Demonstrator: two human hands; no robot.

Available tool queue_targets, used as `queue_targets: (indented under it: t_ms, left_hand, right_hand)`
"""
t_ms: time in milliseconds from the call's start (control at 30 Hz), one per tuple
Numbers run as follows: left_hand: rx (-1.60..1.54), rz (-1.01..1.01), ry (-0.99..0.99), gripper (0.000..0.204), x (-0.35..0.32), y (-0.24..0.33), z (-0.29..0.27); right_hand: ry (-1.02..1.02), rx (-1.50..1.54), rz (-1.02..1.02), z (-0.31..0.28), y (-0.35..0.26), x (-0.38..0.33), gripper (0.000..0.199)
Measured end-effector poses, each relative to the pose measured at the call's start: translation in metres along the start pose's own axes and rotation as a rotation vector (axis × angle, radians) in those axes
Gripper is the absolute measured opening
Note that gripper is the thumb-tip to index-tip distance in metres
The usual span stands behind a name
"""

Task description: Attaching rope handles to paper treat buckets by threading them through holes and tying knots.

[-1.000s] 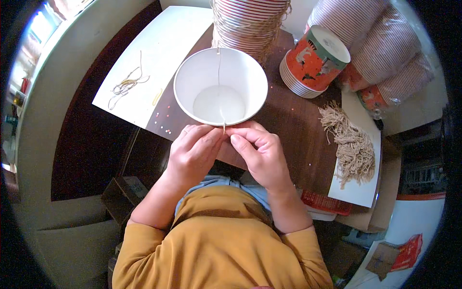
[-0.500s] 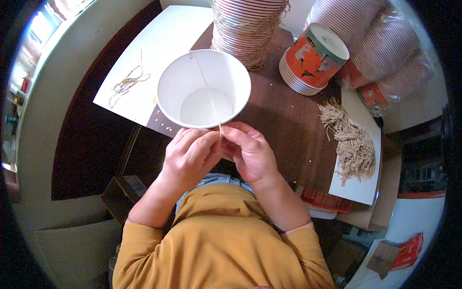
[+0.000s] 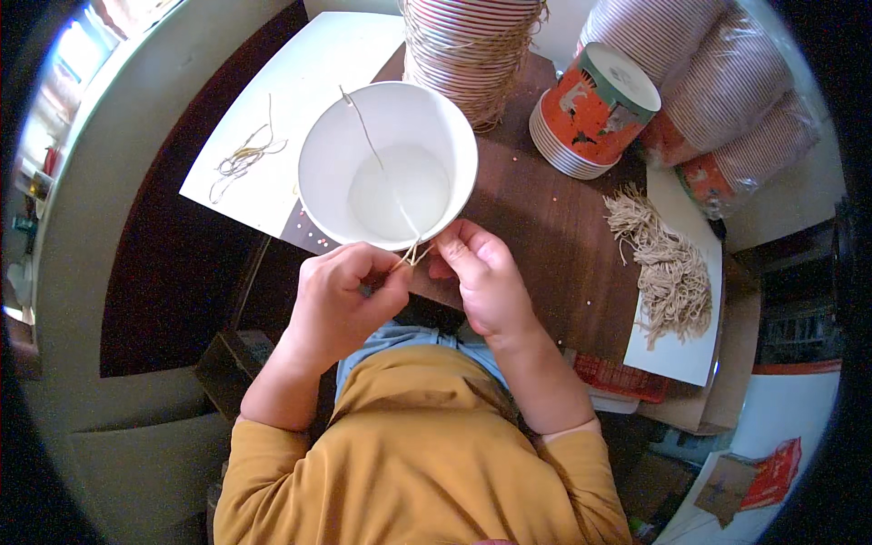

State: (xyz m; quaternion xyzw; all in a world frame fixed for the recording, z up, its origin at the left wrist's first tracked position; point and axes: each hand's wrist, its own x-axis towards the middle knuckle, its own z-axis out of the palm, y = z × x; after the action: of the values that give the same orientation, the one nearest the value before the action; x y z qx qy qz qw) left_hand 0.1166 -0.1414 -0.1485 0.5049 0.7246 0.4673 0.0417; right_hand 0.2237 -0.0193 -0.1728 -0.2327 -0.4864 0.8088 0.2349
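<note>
A white paper bucket (image 3: 389,163) lies with its open mouth toward me on the dark brown table (image 3: 536,227). A thin beige string (image 3: 381,173) runs across its opening from the far rim to the near rim. My left hand (image 3: 343,300) and my right hand (image 3: 481,277) meet at the near rim, both pinching the string's ends there. The fingertips hide how the ends lie.
A tall stack of buckets with string handles (image 3: 472,50) stands behind. An orange printed bucket stack (image 3: 590,113) lies to the right, with wrapped stacks (image 3: 727,100) beyond. A heap of cut strings (image 3: 668,268) rests on white paper at right. Loose strings (image 3: 241,162) lie on a white sheet at left.
The white bucket has shifted to the left and turned, and the string now slants across its mouth. Both hands stayed together at the near rim.
</note>
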Motion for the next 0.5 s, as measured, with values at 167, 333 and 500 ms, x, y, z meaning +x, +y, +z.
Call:
queue_targets:
  t_ms: [167, 333, 500]
  left_hand:
    - [-0.303, -0.278, -0.148, 0.007, 0.002, -0.007, -0.003]
    - [-0.549, -0.358, -0.185, 0.012, 0.008, -0.003, -0.004]
    - [-0.499, -0.324, -0.216, 0.013, 0.012, 0.0, -0.007]
  right_hand:
    - [0.058, -0.34, -0.197, -0.009, 0.01, 0.005, 0.021]
    - [0.203, -0.919, -0.576, -0.011, -0.002, -0.004, 0.024]
    - [0.08, -1.246, -1.081, 0.0, -0.027, -0.016, 0.033]
